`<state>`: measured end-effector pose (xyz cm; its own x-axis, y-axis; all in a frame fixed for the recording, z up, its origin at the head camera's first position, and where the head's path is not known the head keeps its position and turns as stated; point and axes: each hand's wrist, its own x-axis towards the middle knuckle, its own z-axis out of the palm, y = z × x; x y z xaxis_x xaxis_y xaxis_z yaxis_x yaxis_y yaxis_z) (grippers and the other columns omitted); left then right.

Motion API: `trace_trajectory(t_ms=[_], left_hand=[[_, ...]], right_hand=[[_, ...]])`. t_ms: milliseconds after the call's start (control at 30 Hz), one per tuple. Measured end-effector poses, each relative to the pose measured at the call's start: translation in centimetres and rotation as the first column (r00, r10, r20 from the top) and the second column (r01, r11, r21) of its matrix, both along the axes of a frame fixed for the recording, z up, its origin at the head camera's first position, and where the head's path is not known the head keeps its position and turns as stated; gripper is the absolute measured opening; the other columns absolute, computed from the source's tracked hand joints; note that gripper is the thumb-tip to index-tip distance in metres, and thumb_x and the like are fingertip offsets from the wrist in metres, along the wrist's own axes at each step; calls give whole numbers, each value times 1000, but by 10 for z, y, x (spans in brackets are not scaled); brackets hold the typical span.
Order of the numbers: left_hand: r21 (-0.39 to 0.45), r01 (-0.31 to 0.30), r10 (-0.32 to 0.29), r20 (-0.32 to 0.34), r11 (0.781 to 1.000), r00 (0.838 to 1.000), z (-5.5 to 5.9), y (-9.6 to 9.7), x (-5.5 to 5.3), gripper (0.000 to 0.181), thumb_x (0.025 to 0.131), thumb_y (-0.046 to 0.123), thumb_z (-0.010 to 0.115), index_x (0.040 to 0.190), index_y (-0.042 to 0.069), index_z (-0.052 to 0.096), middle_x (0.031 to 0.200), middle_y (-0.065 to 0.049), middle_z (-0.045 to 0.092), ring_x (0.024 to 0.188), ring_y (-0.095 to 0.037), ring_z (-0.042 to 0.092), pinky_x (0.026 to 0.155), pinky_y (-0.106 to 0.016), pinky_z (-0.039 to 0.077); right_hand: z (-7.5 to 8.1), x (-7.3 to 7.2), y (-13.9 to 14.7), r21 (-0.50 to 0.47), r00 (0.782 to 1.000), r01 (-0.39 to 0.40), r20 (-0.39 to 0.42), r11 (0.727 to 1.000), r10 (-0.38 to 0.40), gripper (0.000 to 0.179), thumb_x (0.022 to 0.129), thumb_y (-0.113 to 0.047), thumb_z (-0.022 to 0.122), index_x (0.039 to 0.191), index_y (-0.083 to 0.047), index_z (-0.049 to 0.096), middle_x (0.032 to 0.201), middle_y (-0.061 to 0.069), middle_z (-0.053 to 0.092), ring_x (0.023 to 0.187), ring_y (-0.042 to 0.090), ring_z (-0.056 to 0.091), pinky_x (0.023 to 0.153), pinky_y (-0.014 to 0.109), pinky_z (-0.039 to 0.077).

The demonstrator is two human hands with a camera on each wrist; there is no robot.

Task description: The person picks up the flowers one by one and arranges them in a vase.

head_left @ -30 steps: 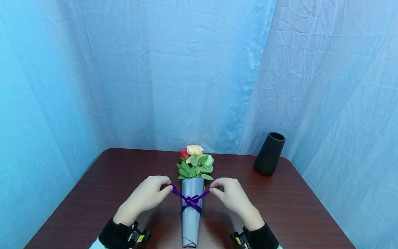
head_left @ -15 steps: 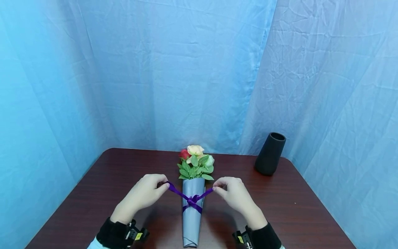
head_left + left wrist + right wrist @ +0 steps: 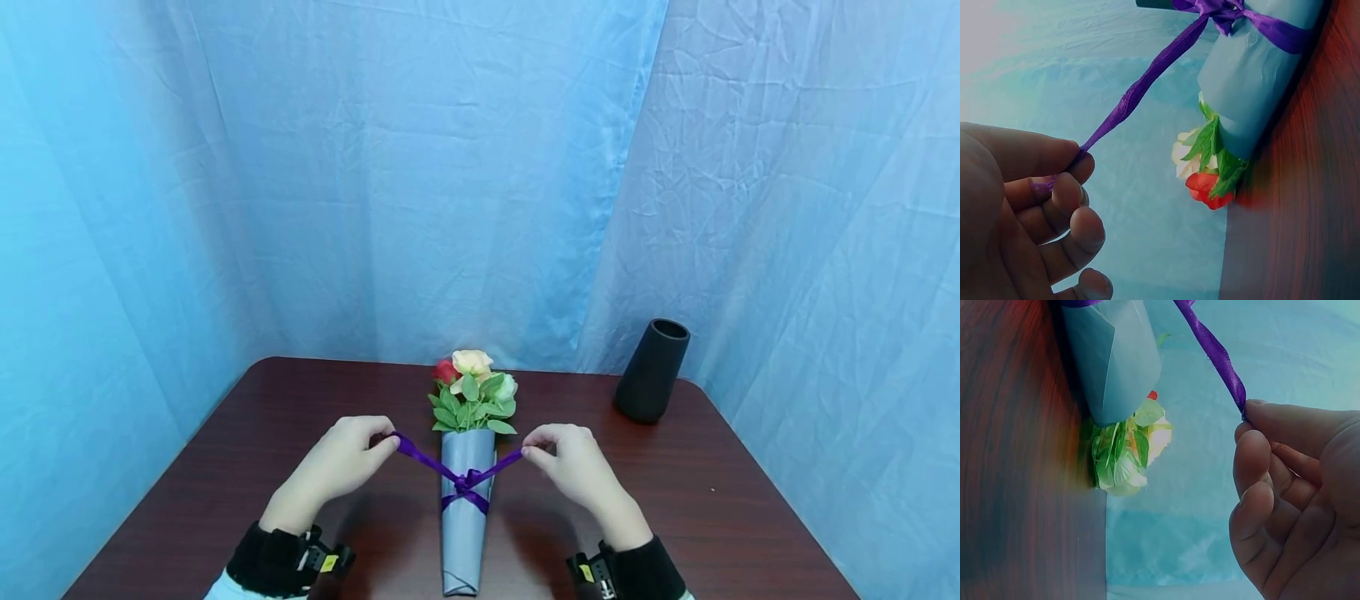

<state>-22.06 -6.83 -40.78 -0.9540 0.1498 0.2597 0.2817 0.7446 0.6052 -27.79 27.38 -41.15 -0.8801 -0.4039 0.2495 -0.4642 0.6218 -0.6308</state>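
A bouquet wrapped in pale blue paper (image 3: 463, 537) lies on the table, its red, cream and pale green flowers (image 3: 472, 387) pointing to the far side. Round the wrap runs a purple ribbon (image 3: 467, 482), knotted at the front. My left hand (image 3: 341, 462) pinches one ribbon end between thumb and index finger, up and left of the knot. On the other side, the right hand (image 3: 573, 471) pinches the opposite end the same way. Both ends stretch out taut in a V. In the left wrist view a bit of ribbon tail (image 3: 1044, 185) shows behind the fingers.
A black tapered vase (image 3: 651, 371) stands at the back right of the dark wooden table (image 3: 720, 533). Blue cloth (image 3: 450, 183) hangs behind the table and along both sides.
Both hands have drawn apart, the left one leftward and slightly away, the right one rightward. The ribbon ends between them are longer, and the loops at the knot have shrunk to a small knot.
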Motion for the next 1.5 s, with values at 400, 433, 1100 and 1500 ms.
trace_trajectory(t_ms=[400,433,1100,1500], left_hand=[[18,-30,29,24,999,999,-2,-10,-3,15,99,16,66,86,22,67,59,5,43,52,-10,35,52,-28,35],[19,-32,32,23,999,999,-2,-11,-3,15,99,16,66,86,21,67,59,5,42,52,-9,35,52,-28,35],[11,-79,79,14,997,997,-7,-35,-7,26,102,18,62,77,15,55,61,5,34,54,-12,32,53,-29,33],[-24,-138,139,55,990,989,-9,-61,-6,31,103,19,60,74,13,51,60,3,33,55,-14,34,54,-30,32]], right_hand=[[-1,-6,9,-7,998,56,6,998,-56,7,93,-15,76,88,-20,75,63,-10,62,56,11,58,51,31,48],[-1,-7,10,-8,998,58,7,998,-58,6,93,-15,76,88,-19,75,63,-10,62,56,11,58,51,31,47],[-1,-13,25,-9,993,115,38,993,-115,5,95,-15,74,92,-19,76,66,-8,63,62,18,62,56,33,49],[-4,-19,43,-5,988,143,59,990,-142,4,96,-14,72,94,-15,76,71,-6,65,66,24,64,59,33,50]])
